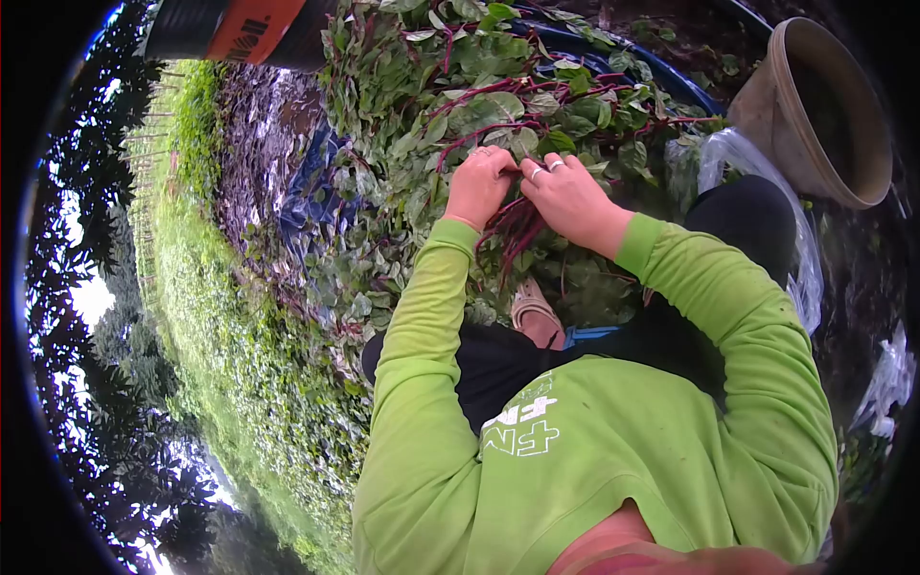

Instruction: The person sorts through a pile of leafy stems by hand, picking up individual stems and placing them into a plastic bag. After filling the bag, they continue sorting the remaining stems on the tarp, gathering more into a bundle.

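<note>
A large heap of leafy greens (383, 182) with dark red stems spreads in front of me. My left hand (479, 182) and my right hand (570, 199) are close together over it, fingertips nearly meeting, both with bent fingers. Rings show on my right hand. Between and just below them hangs a bunch of red stems (517, 235), its leaves spreading above the fingers. My left hand's fingers are pressed together at the stems; my right hand's fingers are closed around them too. The exact pinch points are hidden.
At the top right stands a brown bucket (781, 115), with a clear plastic bag (810, 259) beside my knee. A dark drum with an orange label (251, 29) is at the top left. Blue sheeting (311, 187) lies under the greens. A sandalled foot (539, 314) is below my hands.
</note>
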`<action>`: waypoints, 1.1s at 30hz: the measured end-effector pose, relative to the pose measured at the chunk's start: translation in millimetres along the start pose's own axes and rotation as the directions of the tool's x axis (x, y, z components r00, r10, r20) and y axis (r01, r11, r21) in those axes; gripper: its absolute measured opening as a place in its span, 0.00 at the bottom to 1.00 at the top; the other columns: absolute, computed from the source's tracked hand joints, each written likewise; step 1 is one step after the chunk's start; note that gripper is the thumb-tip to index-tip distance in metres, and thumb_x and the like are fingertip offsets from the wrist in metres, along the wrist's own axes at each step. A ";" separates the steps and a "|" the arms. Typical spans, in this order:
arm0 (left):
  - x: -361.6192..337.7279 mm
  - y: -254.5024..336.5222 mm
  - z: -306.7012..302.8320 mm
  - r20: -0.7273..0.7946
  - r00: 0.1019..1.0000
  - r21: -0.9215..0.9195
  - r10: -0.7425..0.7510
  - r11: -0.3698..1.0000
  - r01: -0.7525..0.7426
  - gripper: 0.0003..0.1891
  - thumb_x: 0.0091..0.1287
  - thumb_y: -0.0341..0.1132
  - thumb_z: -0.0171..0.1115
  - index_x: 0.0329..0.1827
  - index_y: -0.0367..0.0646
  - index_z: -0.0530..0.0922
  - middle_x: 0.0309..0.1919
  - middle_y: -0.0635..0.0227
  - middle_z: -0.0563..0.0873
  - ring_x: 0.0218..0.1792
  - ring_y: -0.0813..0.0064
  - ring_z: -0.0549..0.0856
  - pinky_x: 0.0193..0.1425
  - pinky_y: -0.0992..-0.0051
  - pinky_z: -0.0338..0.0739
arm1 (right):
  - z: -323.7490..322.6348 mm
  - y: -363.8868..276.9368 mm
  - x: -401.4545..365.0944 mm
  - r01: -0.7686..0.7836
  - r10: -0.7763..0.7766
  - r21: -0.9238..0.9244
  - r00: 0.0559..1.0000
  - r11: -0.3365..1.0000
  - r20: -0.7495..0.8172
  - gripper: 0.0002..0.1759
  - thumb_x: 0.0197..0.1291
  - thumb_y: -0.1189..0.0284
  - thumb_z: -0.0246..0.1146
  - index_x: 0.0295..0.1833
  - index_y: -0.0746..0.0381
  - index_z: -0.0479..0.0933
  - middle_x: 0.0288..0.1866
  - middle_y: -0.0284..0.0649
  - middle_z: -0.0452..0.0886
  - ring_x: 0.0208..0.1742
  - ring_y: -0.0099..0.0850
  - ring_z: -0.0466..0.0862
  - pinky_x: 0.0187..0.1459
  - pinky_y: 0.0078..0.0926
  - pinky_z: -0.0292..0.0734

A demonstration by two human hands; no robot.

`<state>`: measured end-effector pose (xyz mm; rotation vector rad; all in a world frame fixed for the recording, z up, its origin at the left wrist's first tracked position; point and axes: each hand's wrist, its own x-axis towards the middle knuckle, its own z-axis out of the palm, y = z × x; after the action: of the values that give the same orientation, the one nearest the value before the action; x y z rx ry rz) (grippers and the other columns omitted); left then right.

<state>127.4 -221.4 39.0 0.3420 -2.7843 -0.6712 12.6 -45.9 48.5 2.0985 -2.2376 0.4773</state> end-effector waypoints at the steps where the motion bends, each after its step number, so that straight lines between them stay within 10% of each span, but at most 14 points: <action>1: -3.5 3.1 2.7 0.012 0.998 -0.045 -0.057 0.997 0.058 0.07 0.59 0.27 0.67 0.40 0.43 0.84 0.40 0.58 0.88 0.47 0.54 0.85 0.53 0.61 0.80 | 3.3 1.5 0.0 0.008 -0.008 -0.007 1.000 1.000 0.002 0.10 0.61 0.70 0.60 0.46 0.59 0.82 0.56 0.41 0.82 0.57 0.38 0.81 0.56 0.38 0.74; 4: -8.5 7.9 11.3 0.078 0.979 -0.225 -0.190 0.953 0.203 0.09 0.62 0.27 0.65 0.45 0.42 0.86 0.44 0.61 0.90 0.49 0.60 0.86 0.56 0.64 0.80 | 7.8 3.8 -0.1 0.036 -0.036 -0.038 0.999 0.999 0.000 0.09 0.61 0.69 0.61 0.45 0.57 0.82 0.49 0.36 0.83 0.53 0.34 0.81 0.49 0.34 0.72; 8: 7.3 20.6 0.4 0.556 0.611 -0.674 -0.563 0.125 0.728 0.10 0.75 0.31 0.61 0.50 0.37 0.87 0.45 0.71 0.89 0.48 0.74 0.85 0.54 0.71 0.79 | 8.5 0.8 -1.8 0.082 -0.085 -0.074 0.995 0.994 -0.041 0.09 0.61 0.69 0.62 0.45 0.57 0.83 0.46 0.34 0.84 0.55 0.33 0.81 0.50 0.33 0.72; 15: 15.0 23.9 31.9 0.356 0.768 -0.761 -0.533 0.311 0.569 0.11 0.79 0.37 0.61 0.53 0.37 0.83 0.41 0.71 0.88 0.40 0.80 0.84 0.47 0.75 0.79 | 10.6 -1.5 -2.4 0.101 -0.106 -0.101 0.994 0.990 -0.039 0.08 0.62 0.69 0.60 0.45 0.57 0.79 0.45 0.36 0.83 0.56 0.33 0.81 0.52 0.35 0.71; 16: 12.9 22.1 33.9 0.121 0.770 -0.816 -0.626 0.379 0.436 0.10 0.79 0.37 0.60 0.49 0.38 0.83 0.39 0.70 0.87 0.36 0.79 0.83 0.43 0.75 0.78 | 6.2 -2.4 -1.5 0.114 -0.116 -0.079 0.993 0.990 -0.026 0.07 0.62 0.69 0.60 0.45 0.56 0.79 0.45 0.36 0.83 0.56 0.33 0.81 0.52 0.35 0.71; 18: 7.6 -25.3 19.2 -0.175 0.543 -0.931 -0.821 0.317 0.180 0.11 0.81 0.39 0.57 0.51 0.41 0.81 0.35 0.72 0.86 0.35 0.79 0.82 0.44 0.74 0.77 | -2.7 -6.5 -2.6 0.129 -0.129 -0.032 0.992 0.991 0.004 0.06 0.62 0.70 0.60 0.44 0.56 0.78 0.44 0.36 0.82 0.56 0.34 0.81 0.53 0.35 0.71; 21: -9.2 -66.7 -39.8 -0.163 0.061 -0.978 -0.985 0.154 -0.139 0.22 0.80 0.47 0.57 0.68 0.43 0.69 0.62 0.62 0.78 0.58 0.66 0.78 0.61 0.60 0.75 | -5.0 -9.2 -9.3 0.148 -0.149 0.036 0.989 0.988 0.003 0.07 0.60 0.70 0.62 0.44 0.56 0.79 0.41 0.35 0.83 0.56 0.33 0.81 0.53 0.35 0.70; 25: -8.3 -80.5 -20.1 -0.190 0.642 -0.750 -0.743 0.531 0.393 0.21 0.77 0.44 0.62 0.66 0.40 0.81 0.48 0.64 0.87 0.43 0.71 0.86 0.48 0.64 0.81 | 3.9 -6.1 -11.8 0.138 -0.134 0.042 0.986 0.989 -0.101 0.07 0.61 0.71 0.61 0.44 0.57 0.79 0.43 0.39 0.83 0.54 0.37 0.81 0.57 0.39 0.71; 27: 1.7 -95.7 17.9 -0.378 0.793 -0.112 -0.477 0.874 0.473 0.18 0.67 0.43 0.72 0.54 0.41 0.88 0.36 0.60 0.91 0.37 0.65 0.89 0.45 0.66 0.83 | 4.6 -5.8 -8.1 0.091 -0.085 0.081 0.993 0.993 -0.079 0.08 0.61 0.71 0.61 0.45 0.58 0.79 0.44 0.41 0.84 0.54 0.39 0.82 0.59 0.41 0.72; 33: 27.7 -65.8 36.8 -0.306 0.726 0.051 -0.616 0.751 0.659 0.19 0.63 0.46 0.75 0.47 0.41 0.88 0.41 0.59 0.93 0.42 0.59 0.91 0.50 0.63 0.84 | 1.7 5.9 -4.3 0.026 -0.026 0.027 1.000 0.999 0.016 0.07 0.62 0.72 0.59 0.43 0.62 0.78 0.51 0.47 0.83 0.59 0.44 0.81 0.70 0.47 0.69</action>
<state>101.3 -271.1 -18.5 1.3708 -2.4169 -0.4771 7.5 -41.9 44.7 2.1487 -2.2219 0.4934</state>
